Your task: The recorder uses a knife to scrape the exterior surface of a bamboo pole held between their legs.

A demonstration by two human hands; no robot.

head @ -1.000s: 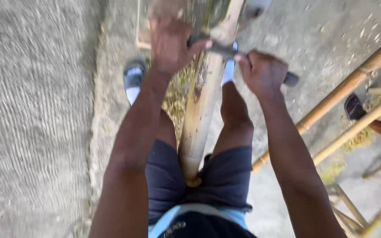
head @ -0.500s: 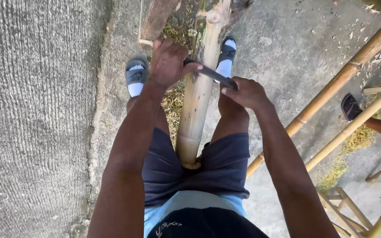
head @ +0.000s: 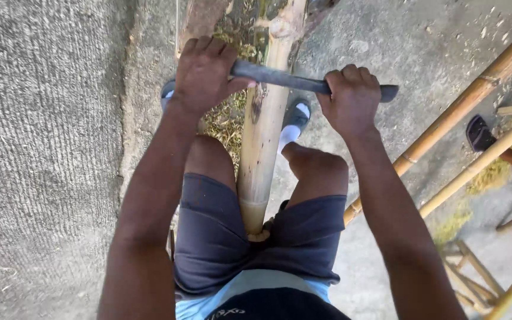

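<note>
Rough grey concrete floor [head: 42, 148] in daylight, with bamboo poles [head: 469, 98] lying at right among scattered shavings [head: 487, 176].

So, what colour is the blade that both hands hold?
Dark grey blade, seen in the head view.

Both hands have drawn the dark blade [head: 303, 82] back along the bamboo pole [head: 260, 142] toward six o'clock, and it now lies level across it.

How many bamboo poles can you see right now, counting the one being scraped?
3 whole poles: one bamboo pole between the person's legs under the blade, and two poles lying slanted on the right. Thinner sticks at bottom right may hide more.
</note>
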